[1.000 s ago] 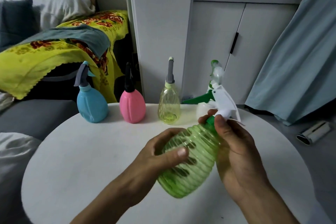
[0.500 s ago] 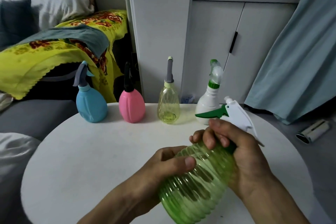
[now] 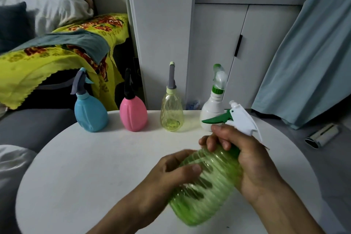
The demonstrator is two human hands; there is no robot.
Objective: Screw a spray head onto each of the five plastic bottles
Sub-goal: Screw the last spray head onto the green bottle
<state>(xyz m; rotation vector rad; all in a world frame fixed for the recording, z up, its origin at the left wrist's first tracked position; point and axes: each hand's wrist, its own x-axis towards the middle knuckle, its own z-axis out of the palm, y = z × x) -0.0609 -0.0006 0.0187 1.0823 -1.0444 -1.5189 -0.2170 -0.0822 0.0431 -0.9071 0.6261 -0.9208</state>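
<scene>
I hold a ribbed green bottle [image 3: 207, 192] tilted above the round white table [image 3: 85, 167]. My left hand [image 3: 171, 173] grips its body from the left. My right hand [image 3: 245, 157] wraps around its neck and green collar, under a white spray head [image 3: 242, 119] with a green trigger pointing left. At the table's far edge stand a blue bottle [image 3: 90, 114], a pink bottle [image 3: 133, 114], a clear yellow bottle [image 3: 171, 114] and a white bottle [image 3: 212, 114], each with a spray head on top.
A grey sofa [image 3: 28, 125] with a yellow flowered blanket [image 3: 38, 62] lies to the left. White cabinet doors [image 3: 218, 53] stand behind the table, and a blue curtain [image 3: 313, 53] hangs at the right. A lint roller [image 3: 322, 136] lies on the floor.
The spray head turned so its green trigger points left. My right hand shifted its grip round the neck, and the bottle moved slightly lower and to the right.
</scene>
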